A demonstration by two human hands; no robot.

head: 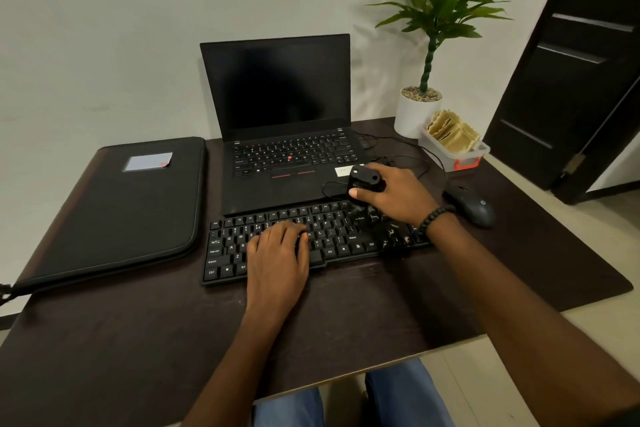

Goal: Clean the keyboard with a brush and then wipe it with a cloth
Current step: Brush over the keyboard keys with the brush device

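Fingers [360, 191] of the right hand [391, 192] wrapped round a chunky black brush [364, 180], thumb tip pressed on its near-left side; grip closed, firm. Bristles hidden or blurred below the hand, over the far-right keys. Brush body sits just above the seam between laptop [277, 114] and keyboard [311, 239].

Left hand [278, 250] flat on the keyboard's middle rows, fingers loosely together, palm down near the space bar. Holding nothing; reads as steadying the board.

Keyboard lies near-centre on the dark table [138, 340], just in front of the laptop, slightly skewed. Right end of the keys smeared in the picture; cannot tell if bristles touch them.

Step in hand, as I judge it: brushing, working the right end. Wiping not begun. Yellowish cloths [452, 133] stand folded in a clear tub [457, 156] far right, beside the potted plant [420, 107], untouched.

Next move likely calls for sweeping the brush leftward along the rows, so the left hand must shift off the keys it covers. Mouse [472, 204] and its cable lie close to the right; mind the elbow. Black folder [117, 204] on the left, well apart.
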